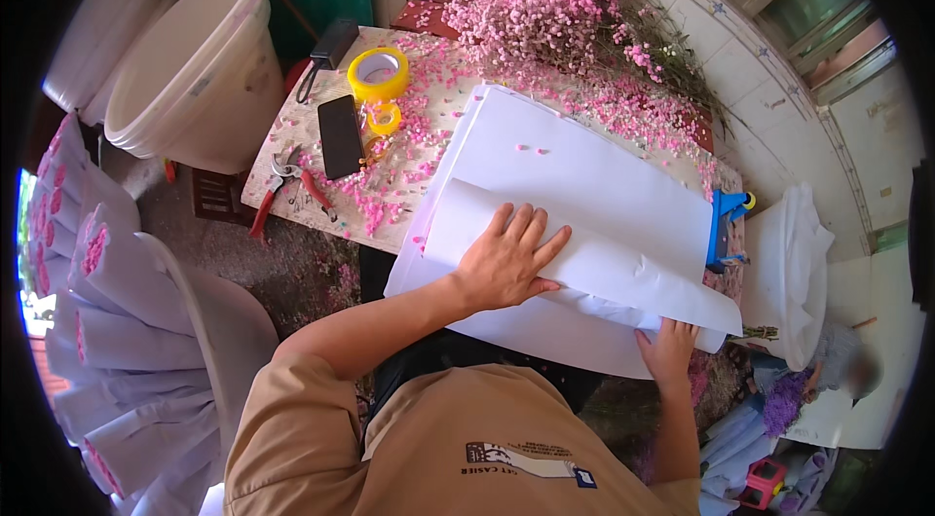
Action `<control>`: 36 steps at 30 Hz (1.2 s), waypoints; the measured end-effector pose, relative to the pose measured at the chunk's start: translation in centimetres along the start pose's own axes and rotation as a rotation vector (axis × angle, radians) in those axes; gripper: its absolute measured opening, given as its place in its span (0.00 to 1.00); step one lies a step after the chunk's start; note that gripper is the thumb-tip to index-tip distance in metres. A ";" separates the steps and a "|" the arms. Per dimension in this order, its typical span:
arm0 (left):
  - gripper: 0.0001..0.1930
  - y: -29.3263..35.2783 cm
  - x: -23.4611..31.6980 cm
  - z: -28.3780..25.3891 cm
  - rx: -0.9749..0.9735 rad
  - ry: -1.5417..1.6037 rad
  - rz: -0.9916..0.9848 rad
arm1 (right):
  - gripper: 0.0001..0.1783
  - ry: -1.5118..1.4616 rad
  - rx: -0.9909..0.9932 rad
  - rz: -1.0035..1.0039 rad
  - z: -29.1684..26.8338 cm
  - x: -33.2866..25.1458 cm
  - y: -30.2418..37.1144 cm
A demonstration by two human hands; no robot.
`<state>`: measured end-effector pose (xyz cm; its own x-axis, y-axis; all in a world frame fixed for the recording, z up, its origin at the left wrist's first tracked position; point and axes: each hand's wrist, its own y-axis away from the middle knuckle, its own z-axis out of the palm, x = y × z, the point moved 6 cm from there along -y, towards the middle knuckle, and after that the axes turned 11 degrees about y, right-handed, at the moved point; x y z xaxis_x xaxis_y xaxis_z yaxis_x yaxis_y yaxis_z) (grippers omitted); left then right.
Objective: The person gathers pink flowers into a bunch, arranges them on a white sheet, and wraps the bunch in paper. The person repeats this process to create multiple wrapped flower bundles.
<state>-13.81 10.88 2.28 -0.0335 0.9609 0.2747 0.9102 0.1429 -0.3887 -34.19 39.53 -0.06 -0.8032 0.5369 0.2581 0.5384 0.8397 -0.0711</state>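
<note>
A white paper sheet is rolled into a loose tube (604, 268) on a stack of white sheets (584, 151) at the table's near edge. My left hand (516, 261) lies across the middle of the roll, palm down, fingers stretched out over it. Near the roll's right end, my right hand (670, 350) grips the paper at its near side, fingers curled over it. Thin green stems (761, 332) show just past that end; what lies inside the roll is hidden. Two small pink petals rest on the top sheet.
Pink dried flowers (575, 15) lie at the back, with loose petals scattered around. At left are pruning shears (290, 187), a phone (340, 137) and yellow tape (378, 74). A blue tape dispenser (723, 229) stands right. Wrapped bunches (146, 321) and white tubs (195, 78) flank the left.
</note>
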 end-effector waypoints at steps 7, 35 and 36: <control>0.41 -0.4 0.0 0.2 -0.006 0.005 0.000 | 0.33 -0.154 -0.049 -0.129 -0.8 0.8 -4.4; 0.46 -0.9 -0.3 0.2 -0.052 0.083 0.013 | 0.48 -0.283 0.068 -0.496 -11.1 -10.2 -9.1; 0.48 -1.1 -0.3 0.1 -0.057 0.087 0.037 | 0.50 -0.286 -0.036 -0.560 -7.5 -10.5 -9.4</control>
<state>-14.87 10.43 2.56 0.0338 0.9407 0.3375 0.9324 0.0919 -0.3495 -28.95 25.36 5.13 -0.9995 0.0209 -0.0218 0.0202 0.9992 0.0337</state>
